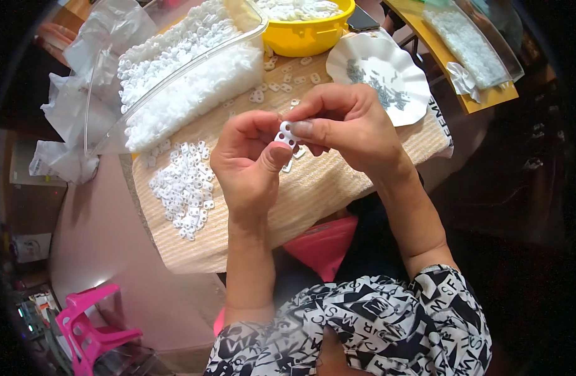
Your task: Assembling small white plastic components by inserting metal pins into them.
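Observation:
A small white plastic piece with round holes (287, 133) is pinched between my two hands above the table. My left hand (250, 156) grips its lower left end with thumb and fingers. From the right, the thumb and fingertips of my right hand (350, 122) close on its upper part. Whether it is one piece or two joined cannot be made out. Left of my left hand lies a heap of small white two-holed pieces (184, 188). Several similar pieces (275, 86) are scattered beyond my hands. A fluted white plate (416, 72) carries short grey pins (391, 98).
A clear bin (266, 25) full of white pieces stands far left, beside a yellow basin (307, 37) with more. Plastic bags (65, 119) hang left of the bin. A pink stool (90, 338) is at lower left. Another table (488, 100) holds a clear container at far right.

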Demonstrator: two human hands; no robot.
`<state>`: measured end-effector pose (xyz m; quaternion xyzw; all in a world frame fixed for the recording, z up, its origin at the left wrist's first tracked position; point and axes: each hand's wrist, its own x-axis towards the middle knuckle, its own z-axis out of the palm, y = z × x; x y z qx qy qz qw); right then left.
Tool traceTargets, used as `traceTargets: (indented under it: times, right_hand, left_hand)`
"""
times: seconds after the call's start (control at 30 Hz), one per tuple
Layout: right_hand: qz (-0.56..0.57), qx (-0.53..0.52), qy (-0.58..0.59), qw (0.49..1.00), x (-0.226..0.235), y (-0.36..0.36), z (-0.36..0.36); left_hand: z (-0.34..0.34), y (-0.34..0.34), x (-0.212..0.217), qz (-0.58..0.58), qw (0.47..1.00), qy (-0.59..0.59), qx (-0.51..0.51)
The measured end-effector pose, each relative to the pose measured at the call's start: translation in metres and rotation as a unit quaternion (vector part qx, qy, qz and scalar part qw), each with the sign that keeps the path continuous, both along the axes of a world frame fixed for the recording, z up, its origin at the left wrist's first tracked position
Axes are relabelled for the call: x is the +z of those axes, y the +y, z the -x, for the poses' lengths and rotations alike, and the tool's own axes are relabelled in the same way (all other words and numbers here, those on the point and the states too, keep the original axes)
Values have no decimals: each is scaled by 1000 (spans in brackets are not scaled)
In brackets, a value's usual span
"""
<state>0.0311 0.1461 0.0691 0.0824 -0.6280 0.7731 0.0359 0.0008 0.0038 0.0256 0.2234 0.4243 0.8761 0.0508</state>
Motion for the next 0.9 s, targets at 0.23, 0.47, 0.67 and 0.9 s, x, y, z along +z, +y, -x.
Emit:
traceTargets:
  times: [0.23, 0.47, 0.67, 0.9]
  right_hand:
    - [3, 33, 2, 999, 2, 5, -1]
    - [19, 60, -9, 998, 4, 4, -4]
    - [3, 60, -16, 998, 6, 2, -7]
    - [-34, 56, -4, 998, 5, 0, -7]
  left_hand:
    - [-3, -1, 0, 17, 998, 25, -51]
    - [1, -7, -4, 39, 992, 107, -58]
    - [1, -10, -7, 70, 987, 143, -19]
    - [1, -11, -8, 92, 984, 150, -4]
